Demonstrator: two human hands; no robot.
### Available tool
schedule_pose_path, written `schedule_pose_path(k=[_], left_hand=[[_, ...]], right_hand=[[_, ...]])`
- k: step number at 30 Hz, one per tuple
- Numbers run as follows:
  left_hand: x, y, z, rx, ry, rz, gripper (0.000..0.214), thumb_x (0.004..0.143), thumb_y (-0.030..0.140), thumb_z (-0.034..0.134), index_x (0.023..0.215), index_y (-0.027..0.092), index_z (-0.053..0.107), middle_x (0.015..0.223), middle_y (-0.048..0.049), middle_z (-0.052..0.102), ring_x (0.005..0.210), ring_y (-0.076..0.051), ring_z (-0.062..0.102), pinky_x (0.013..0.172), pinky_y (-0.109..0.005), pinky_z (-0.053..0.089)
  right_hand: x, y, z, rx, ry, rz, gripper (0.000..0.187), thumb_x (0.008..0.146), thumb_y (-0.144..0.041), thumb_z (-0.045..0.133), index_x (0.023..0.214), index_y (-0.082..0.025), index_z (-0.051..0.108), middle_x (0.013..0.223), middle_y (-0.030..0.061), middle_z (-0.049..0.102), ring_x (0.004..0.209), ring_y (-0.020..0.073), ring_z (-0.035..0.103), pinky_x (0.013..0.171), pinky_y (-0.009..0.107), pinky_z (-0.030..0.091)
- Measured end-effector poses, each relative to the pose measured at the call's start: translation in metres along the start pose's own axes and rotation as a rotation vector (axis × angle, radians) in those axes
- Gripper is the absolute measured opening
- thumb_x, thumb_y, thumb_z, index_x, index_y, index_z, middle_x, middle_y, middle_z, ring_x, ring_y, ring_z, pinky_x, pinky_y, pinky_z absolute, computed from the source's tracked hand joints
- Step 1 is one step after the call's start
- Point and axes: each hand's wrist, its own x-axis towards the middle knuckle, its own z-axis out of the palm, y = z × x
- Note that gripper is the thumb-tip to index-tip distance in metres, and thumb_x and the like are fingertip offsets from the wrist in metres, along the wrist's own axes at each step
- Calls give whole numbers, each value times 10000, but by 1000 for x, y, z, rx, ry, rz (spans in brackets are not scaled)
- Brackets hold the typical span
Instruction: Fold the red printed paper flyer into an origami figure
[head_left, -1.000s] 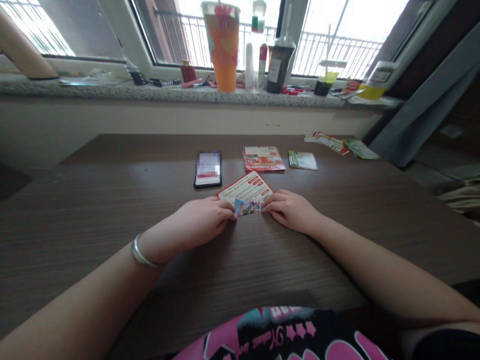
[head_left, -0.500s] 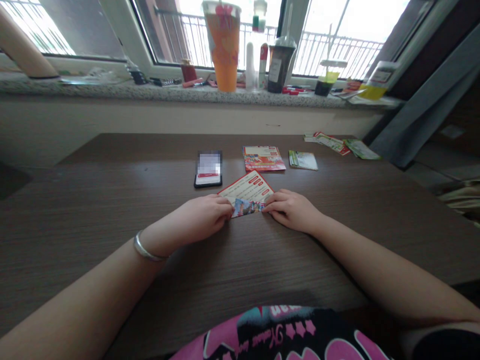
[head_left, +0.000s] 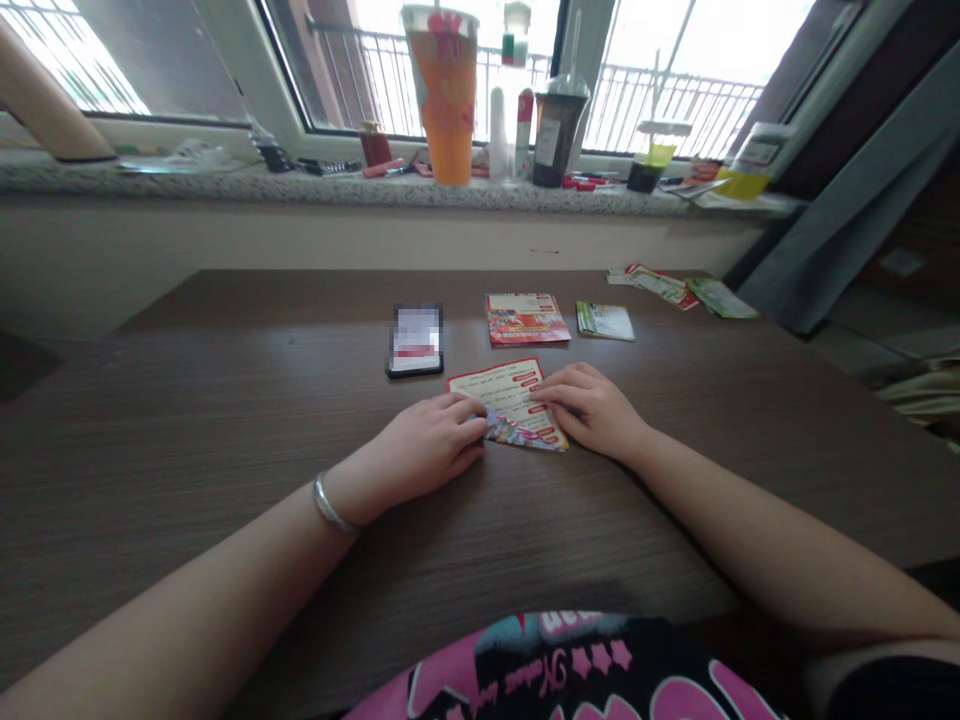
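A cream paper leaflet [head_left: 501,385] with a red border, printed text and red labels lies on the table in front of me. Its lower edge is folded up, showing a colourful printed strip [head_left: 517,430]. My left hand [head_left: 442,435], a silver bangle at its wrist, is closed over the leaflet's lower left corner, fingers together on the fold. From the right, my right hand [head_left: 589,408] holds the leaflet's right edge, its fingertips on top of the printed side. The thumbs are mostly hidden.
Behind the leaflet lie a phone [head_left: 415,340], a stack of red leaflets [head_left: 527,320] and a smaller white-green stack [head_left: 606,321]. More papers [head_left: 664,287] are spread at the back right. Cups, including a tall orange drink [head_left: 448,110], stand on the windowsill [head_left: 315,188].
The leaflet has turned clockwise and come slightly nearer. My left hand has shifted right along the fold, while my right hand has moved slightly up to the leaflet's right edge.
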Motion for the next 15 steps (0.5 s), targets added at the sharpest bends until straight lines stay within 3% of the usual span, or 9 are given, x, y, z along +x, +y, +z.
schedule_pose_path(k=[5,11,15], left_hand=[[2,1,0,12,11,7,196,917,312,508,949,142,601,1030,-109,629,985,-238,595,892,-394,500],[2,1,3,24,25,25,249,940,342,484,1118,220,607,1034,-84,602,974,-225,585,869,-387,501],[2,0,4,-4,43,11,231,944,351,479,1045,219,640,1055,-76,613,1034,-223,579,951,-410,467]], right_hand=[[1,-1,0,24,21,-21,228,896,-174,528,1066,-243,665,1063,44,681,983,190,585,904,406,476],[2,-2,-1,28,11,-39,192,902,-190,530,1020,-227,677,1030,51,682,973,189,584,897,397,477],[3,-1,-2,43,-6,-47,191,900,-202,535,1025,-227,677,1040,57,682,980,193,586,904,406,472]])
